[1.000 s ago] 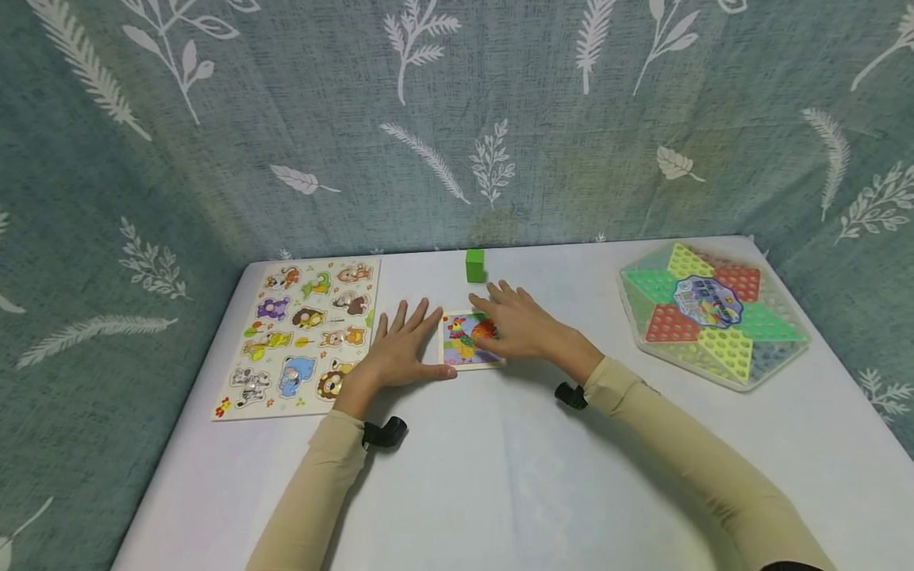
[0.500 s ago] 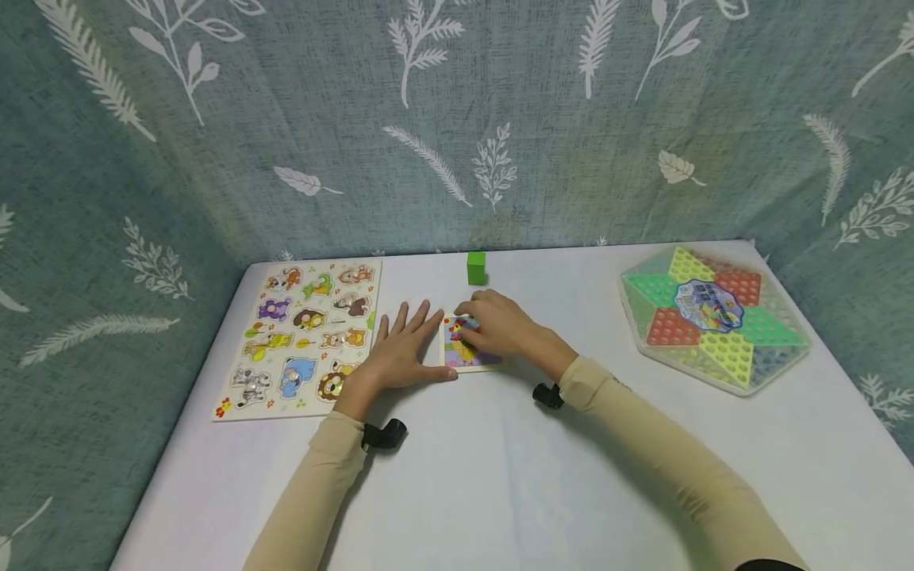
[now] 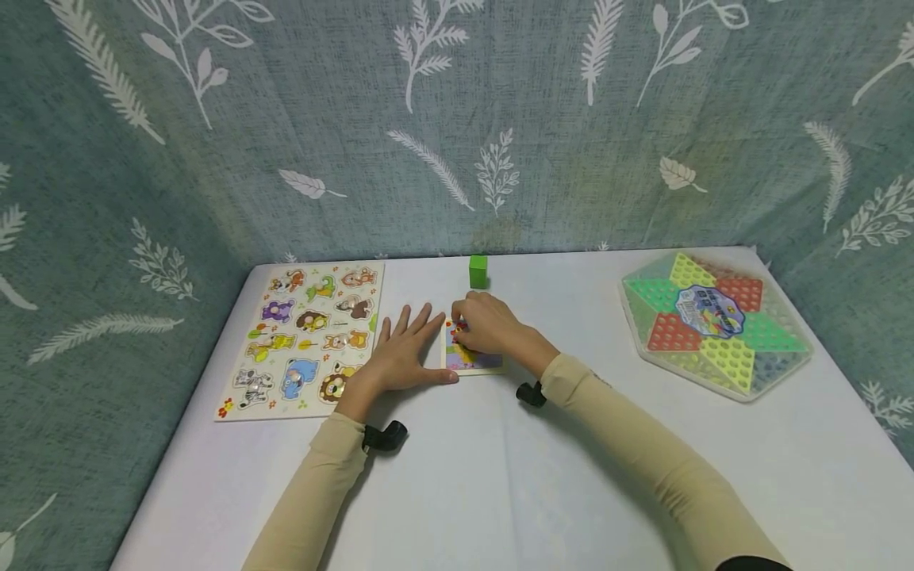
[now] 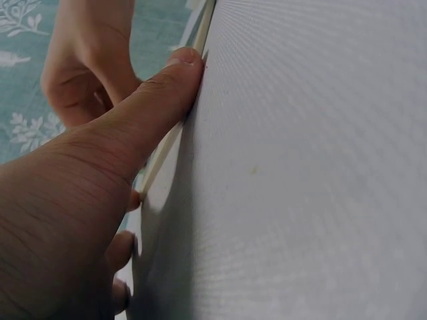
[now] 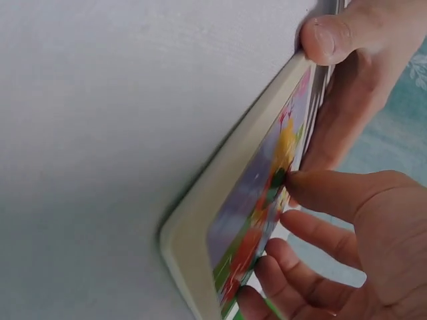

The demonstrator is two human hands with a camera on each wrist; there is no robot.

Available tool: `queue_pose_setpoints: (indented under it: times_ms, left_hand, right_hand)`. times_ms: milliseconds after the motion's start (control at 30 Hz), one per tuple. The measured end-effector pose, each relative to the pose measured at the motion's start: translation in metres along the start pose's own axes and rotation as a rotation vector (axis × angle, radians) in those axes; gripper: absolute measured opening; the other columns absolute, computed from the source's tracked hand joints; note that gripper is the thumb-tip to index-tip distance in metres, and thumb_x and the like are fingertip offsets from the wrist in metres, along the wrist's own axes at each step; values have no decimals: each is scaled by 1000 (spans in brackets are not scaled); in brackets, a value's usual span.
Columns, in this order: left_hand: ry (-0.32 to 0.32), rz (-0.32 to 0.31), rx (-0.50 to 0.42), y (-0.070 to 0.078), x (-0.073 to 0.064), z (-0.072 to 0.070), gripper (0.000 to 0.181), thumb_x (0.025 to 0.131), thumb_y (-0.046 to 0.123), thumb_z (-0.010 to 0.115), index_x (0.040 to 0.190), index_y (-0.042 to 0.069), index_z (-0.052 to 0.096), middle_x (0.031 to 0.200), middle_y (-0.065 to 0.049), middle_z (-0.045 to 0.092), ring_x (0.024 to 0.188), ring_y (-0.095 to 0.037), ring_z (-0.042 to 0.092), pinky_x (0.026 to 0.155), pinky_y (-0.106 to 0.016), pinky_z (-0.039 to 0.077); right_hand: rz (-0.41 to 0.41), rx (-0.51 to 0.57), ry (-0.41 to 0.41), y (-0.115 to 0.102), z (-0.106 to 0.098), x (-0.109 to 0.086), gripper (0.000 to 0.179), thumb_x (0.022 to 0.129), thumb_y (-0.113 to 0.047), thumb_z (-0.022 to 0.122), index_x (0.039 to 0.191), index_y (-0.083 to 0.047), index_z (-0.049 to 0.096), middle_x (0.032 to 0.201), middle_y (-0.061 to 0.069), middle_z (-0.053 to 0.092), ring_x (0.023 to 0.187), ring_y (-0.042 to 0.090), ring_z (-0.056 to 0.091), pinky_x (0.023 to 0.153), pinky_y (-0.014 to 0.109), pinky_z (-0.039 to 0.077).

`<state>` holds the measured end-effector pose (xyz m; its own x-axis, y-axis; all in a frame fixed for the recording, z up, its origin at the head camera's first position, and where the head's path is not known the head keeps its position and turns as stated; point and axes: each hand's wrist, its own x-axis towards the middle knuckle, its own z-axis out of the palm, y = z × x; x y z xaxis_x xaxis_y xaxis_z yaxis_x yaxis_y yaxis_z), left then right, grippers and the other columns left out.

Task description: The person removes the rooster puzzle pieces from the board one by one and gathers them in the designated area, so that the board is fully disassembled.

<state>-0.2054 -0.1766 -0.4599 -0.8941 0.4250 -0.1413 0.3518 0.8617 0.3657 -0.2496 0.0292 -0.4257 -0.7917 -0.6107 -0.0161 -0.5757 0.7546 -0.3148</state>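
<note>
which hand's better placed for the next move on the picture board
Likely the right hand: its fingertips touch the picture board from above; the left hand lies spread at its edge.

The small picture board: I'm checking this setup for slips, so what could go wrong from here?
The small picture board could slide or turn under a push: the right hand touches its picture, while the left hand has its thumb only at a corner.
The green block stands just beyond the right hand, so a forward move might knock it.
The left hand overlaps a corner of the animal board in the head view, so it might nudge it.
</note>
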Motion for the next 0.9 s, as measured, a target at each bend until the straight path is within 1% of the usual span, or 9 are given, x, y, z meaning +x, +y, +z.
queue_pose_setpoints:
  times_ms: [100, 300, 400, 533, 800, 900]
  left_hand:
    - [-2, -6, 5, 1, 0, 0, 112, 77, 77, 66, 163, 26, 16, 168, -4, 0, 151, -36, -10, 116, -61, -9]
    - [7, 1, -2, 1, 1, -1, 112, 76, 76, 67, 162, 24, 18, 168, -5, 2, 151, -37, -9, 116, -62, -8]
    - [2, 4, -1, 1, 1, 0, 112, 77, 77, 66, 163, 24, 17, 168, -5, 1, 151, -37, -9, 115, -61, -9]
    - [12, 5, -7, 1, 1, 1, 111, 77, 76, 67, 162, 23, 18, 168, -5, 2, 151, -37, -9, 115, -61, -9]
    - [22, 9, -13, 1, 0, 2, 111, 78, 75, 68, 162, 23, 19, 168, -5, 3, 151, -37, -9, 116, -61, -9]
    - [35, 20, -14, 1, 0, 2, 111, 77, 73, 69, 162, 22, 20, 168, -7, 4, 151, -38, -8, 115, -62, -9]
  right_hand:
    - [21, 3, -4, -2, 1, 1, 27, 91, -25, 75, 111, -7, 71, 97, 4, 61, 83, 19, 53, 73, 33, 47]
    - [41, 50, -1, -5, -2, 4, 25, 89, -20, 77, 106, -4, 72, 95, 5, 64, 85, 20, 56, 75, 34, 49]
    - [55, 64, -5, -5, -3, 5, 24, 87, -19, 79, 104, -4, 71, 93, 4, 63, 84, 19, 56, 76, 34, 49]
    - [64, 66, -16, -5, -3, 6, 22, 87, -18, 78, 102, -5, 70, 92, 4, 62, 83, 19, 55, 75, 33, 48]
    - [42, 41, 7, -6, -1, 6, 19, 87, -16, 78, 99, -4, 69, 86, 3, 61, 78, 18, 54, 73, 33, 48]
    - [29, 19, 20, -9, 1, 6, 18, 87, -14, 77, 100, -3, 68, 87, 5, 61, 79, 20, 55, 72, 34, 48]
